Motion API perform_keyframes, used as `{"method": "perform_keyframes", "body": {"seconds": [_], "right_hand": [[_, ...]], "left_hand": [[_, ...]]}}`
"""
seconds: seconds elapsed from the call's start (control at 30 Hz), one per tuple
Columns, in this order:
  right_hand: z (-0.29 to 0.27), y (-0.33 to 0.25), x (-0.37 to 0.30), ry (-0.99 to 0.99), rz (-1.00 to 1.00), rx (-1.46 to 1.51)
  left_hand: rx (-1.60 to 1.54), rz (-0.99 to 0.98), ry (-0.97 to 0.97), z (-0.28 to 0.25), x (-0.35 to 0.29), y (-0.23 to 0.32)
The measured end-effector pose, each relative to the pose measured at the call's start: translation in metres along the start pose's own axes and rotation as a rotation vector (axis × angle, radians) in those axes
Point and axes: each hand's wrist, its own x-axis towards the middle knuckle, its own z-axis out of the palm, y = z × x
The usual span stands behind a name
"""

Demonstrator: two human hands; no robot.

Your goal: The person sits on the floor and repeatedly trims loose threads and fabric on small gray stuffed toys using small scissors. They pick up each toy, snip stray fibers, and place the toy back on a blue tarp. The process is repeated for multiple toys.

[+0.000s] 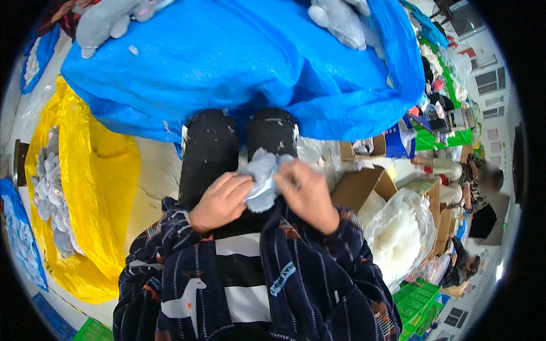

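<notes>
Grey plush [263, 181], stuffing bag [401, 233] beside.

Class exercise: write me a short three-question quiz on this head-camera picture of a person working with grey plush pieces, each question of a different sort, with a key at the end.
1. True or false: both hands grip the same grey plush piece.
2. Multiple choice: the clear bag of white stuffing lies on the person's A) left, B) right, C) lap.
3. Fill in: the pile of grey plush pieces at the person's left rests on a ____ sheet.

Key
1. True: the left hand and the right hand both hold it, above the knees.
2. B.
3. Yellow.
</notes>
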Motion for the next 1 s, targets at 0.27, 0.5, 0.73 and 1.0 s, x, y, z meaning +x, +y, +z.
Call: {"method": "perform_keyframes", "body": {"seconds": [0.27,0.5,0.73,1.0], "right_hand": [[0.001,0.005,0.016,0.119,-0.123,-0.278],[0.01,0.071,0.01,-0.096,0.411,0.269],[0.011,-0.037,0.019,-0.33,-0.399,-0.259],[0.018,-0.051,0.074,-0.38,-0.501,-0.078]], "left_hand": [[-0.115,-0.048,0.116,-0.002,0.004,0.0],[-0.216,0.053,0.147,-0.001,-0.002,-0.001],[-0.195,-0.071,0.13,-0.005,0.007,-0.009],[-0.099,-0.214,0.148,-0.056,-0.014,-0.024]]}}
